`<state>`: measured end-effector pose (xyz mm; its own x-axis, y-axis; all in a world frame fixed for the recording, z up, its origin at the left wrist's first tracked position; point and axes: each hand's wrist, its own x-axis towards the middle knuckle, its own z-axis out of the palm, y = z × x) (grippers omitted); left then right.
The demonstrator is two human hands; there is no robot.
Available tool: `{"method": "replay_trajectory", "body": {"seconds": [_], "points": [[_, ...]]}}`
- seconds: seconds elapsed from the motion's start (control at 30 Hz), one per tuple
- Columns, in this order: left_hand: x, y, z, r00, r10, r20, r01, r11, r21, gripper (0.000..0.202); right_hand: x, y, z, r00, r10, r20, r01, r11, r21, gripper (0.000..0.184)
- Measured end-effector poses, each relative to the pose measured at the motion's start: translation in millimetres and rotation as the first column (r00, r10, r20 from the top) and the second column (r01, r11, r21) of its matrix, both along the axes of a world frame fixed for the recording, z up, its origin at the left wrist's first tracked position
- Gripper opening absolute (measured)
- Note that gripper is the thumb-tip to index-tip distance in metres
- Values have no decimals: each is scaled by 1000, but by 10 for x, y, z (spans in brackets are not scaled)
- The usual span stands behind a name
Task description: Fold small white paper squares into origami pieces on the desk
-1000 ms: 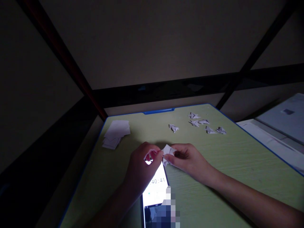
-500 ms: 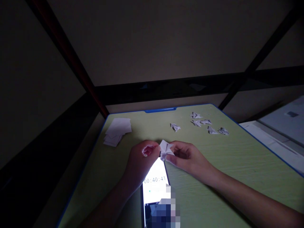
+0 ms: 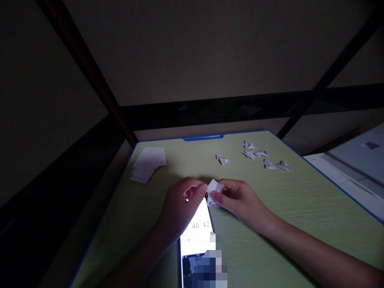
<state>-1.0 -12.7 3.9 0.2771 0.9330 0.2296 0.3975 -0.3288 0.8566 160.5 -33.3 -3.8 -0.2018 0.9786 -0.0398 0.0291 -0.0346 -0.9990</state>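
Note:
A small folded piece of white paper [image 3: 213, 186] is held over the table between both hands. My right hand [image 3: 240, 198] grips it from the right, thumb pressed across its front face. On the other side, my left hand [image 3: 185, 200] is closed in a pinch at the paper's left edge, thumb and forefinger together. Beneath the hands lies a phone [image 3: 198, 240] with a lit screen showing a running timer; my left hand covers part of it. The fingers behind the paper are hidden.
A stack of white paper sheets [image 3: 150, 158] lies at the table's far left. Several folded paper pieces [image 3: 249, 155] are spread at the far right, one [image 3: 222, 160] nearer the middle. The green table [image 3: 288, 196] has a blue edge; a pale box-like object [image 3: 360, 148] stands beyond its right side.
The folded paper has shifted slightly right and turned, and my right thumb now lies further across its front. My left pinch has followed it to the right. The timer has advanced.

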Motion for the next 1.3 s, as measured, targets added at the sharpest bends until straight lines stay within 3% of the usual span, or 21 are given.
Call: {"method": "replay_trajectory", "body": {"seconds": [0.33,0.53,0.7,0.93,1.17,1.3], "points": [[20,21,40,998,21,58,-16,996,-90,12,30,-6,128,999,16,35,-17,1000,9,26],[22,11,47,999,22,40,-17,993,-116,11,-16,-30,69,1000,8,15,-8,1000,13,17],[2,13,91,994,9,110,11,983,-184,24,0,-24,39,998,-38,49,39,999,-7,18],[-7,24,97,991,19,133,2,988,-155,11,11,-1,48,998,-39,52,39,999,-2,21],[10,0,122,985,2,173,39,972,-232,18,6,-16,63,999,-22,41,22,1000,0,19],[24,-3,93,991,-29,132,48,988,-147,13,16,-22,74,999,1,47,-1,1000,-2,19]]}}
